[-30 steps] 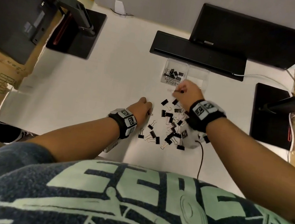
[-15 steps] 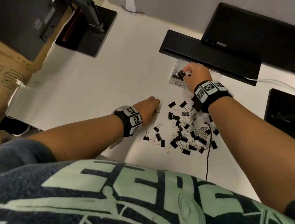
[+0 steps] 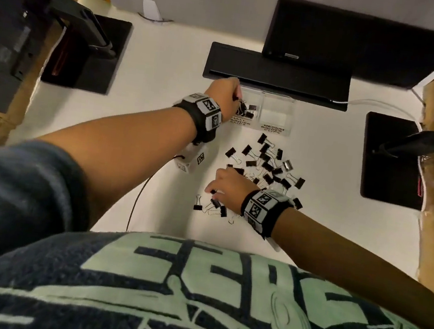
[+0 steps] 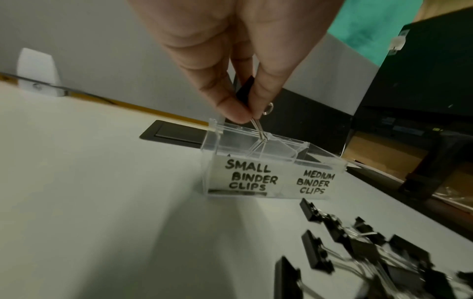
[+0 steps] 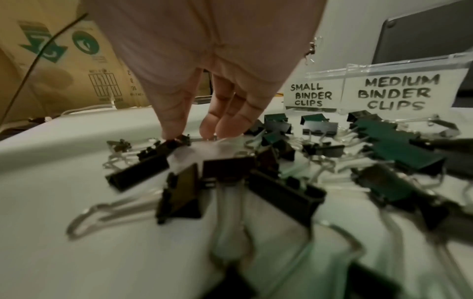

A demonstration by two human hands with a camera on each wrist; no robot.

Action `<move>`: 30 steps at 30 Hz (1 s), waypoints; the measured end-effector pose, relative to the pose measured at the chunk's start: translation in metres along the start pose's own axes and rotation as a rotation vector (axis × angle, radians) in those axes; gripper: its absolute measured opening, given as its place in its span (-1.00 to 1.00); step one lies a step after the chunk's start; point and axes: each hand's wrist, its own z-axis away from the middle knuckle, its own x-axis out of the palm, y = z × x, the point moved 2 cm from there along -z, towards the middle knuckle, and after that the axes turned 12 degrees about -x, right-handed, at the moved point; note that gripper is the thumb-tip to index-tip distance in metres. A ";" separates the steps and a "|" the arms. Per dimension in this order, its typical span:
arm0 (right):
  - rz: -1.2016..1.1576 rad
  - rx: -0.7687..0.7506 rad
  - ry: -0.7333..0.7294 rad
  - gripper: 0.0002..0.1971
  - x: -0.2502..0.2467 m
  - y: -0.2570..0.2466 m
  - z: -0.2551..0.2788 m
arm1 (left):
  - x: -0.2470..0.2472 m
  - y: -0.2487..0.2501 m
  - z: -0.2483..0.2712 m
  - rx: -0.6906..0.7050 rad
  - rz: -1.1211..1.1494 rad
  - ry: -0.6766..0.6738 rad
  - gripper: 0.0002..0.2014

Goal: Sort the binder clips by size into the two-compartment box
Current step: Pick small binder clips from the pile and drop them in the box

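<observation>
A clear two-compartment box (image 3: 279, 97) stands at the back of the white desk, labelled for small clips (image 4: 249, 177) and medium clips (image 5: 395, 92). Several black clips (image 3: 248, 110) lie in its small side. My left hand (image 4: 249, 119) is above that side and pinches a small black binder clip (image 4: 244, 89) by its wire handles. Loose black clips in a pile (image 3: 265, 164) are spread in front of the box. At the pile's near left edge, my right hand (image 5: 194, 134) reaches down with straight fingers. Its thumb touches a small clip (image 5: 179, 139).
A black keyboard (image 3: 276, 73) lies just behind the box under a dark monitor. Black monitor bases stand at left (image 3: 87, 52) and right (image 3: 391, 158). A thin cable (image 3: 137, 201) runs to a white device (image 3: 192, 158) under my left forearm. Cardboard boxes flank the desk.
My right hand has come back from the box to the pile's near left edge. My left hand has left the pile and now holds a small clip above the box's small side.
</observation>
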 end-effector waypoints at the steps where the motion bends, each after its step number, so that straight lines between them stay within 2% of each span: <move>1: -0.012 0.010 0.011 -0.74 -0.001 0.000 0.000 | 0.001 0.005 -0.005 -0.002 -0.035 0.001 -0.81; 3: -0.025 0.039 0.053 -0.79 -0.002 0.005 0.002 | 0.007 0.012 -0.014 -0.018 -0.094 -0.006 -0.91; 7: -0.051 0.074 0.132 -0.78 -0.002 0.015 0.007 | 0.018 0.013 -0.025 -0.057 -0.179 -0.019 -0.88; 10: -0.084 0.096 0.146 -0.71 -0.002 0.018 0.007 | 0.021 0.011 -0.025 -0.080 -0.202 -0.098 -0.68; 12: -0.082 0.097 0.139 -0.69 -0.002 0.018 0.008 | 0.020 0.010 -0.018 -0.058 -0.157 -0.121 -0.62; 15: -0.029 0.059 0.113 -0.66 -0.002 0.019 0.008 | 0.014 0.003 0.007 0.043 -0.078 -0.045 -0.69; 17: 0.035 0.033 0.090 -0.66 -0.002 0.019 0.008 | 0.014 -0.011 0.032 0.072 -0.033 -0.046 -0.76; 19: 0.085 0.018 0.080 -0.70 -0.002 0.019 0.008 | 0.019 -0.030 0.061 0.083 -0.056 -0.134 -0.84; 24: 0.256 -0.008 0.082 -0.74 -0.004 0.019 0.006 | 0.030 -0.089 0.121 0.064 -0.329 -0.391 -0.96; 25: 0.287 -0.016 0.087 -0.73 -0.005 0.020 0.006 | 0.030 -0.098 0.128 0.054 -0.357 -0.401 -0.96; 30: 0.366 -0.015 0.135 -0.73 -0.005 0.018 0.010 | 0.041 -0.122 0.156 -0.064 -0.375 -0.367 -0.67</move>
